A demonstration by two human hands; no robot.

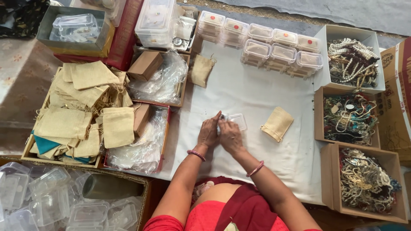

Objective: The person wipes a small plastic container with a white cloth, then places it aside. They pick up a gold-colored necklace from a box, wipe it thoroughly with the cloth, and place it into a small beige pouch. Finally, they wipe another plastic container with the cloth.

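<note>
Both of my hands meet over a white cloth [248, 90] at a small clear plastic box [236, 120]. My left hand [209, 131] and my right hand [231, 136] press together at the box's left edge, fingers closed on it. Whatever lies between the fingers is hidden. A beige cloth pouch [278, 123] lies just right of the box. Another beige pouch [201, 70] rests farther back on the cloth.
Stacked clear boxes with red dots [274, 49] line the back. Three cardboard boxes of bead jewellery [350, 117] stand at the right. A pile of beige pouches [85, 111] fills a tray at the left, and empty clear boxes [47, 205] sit at the near left.
</note>
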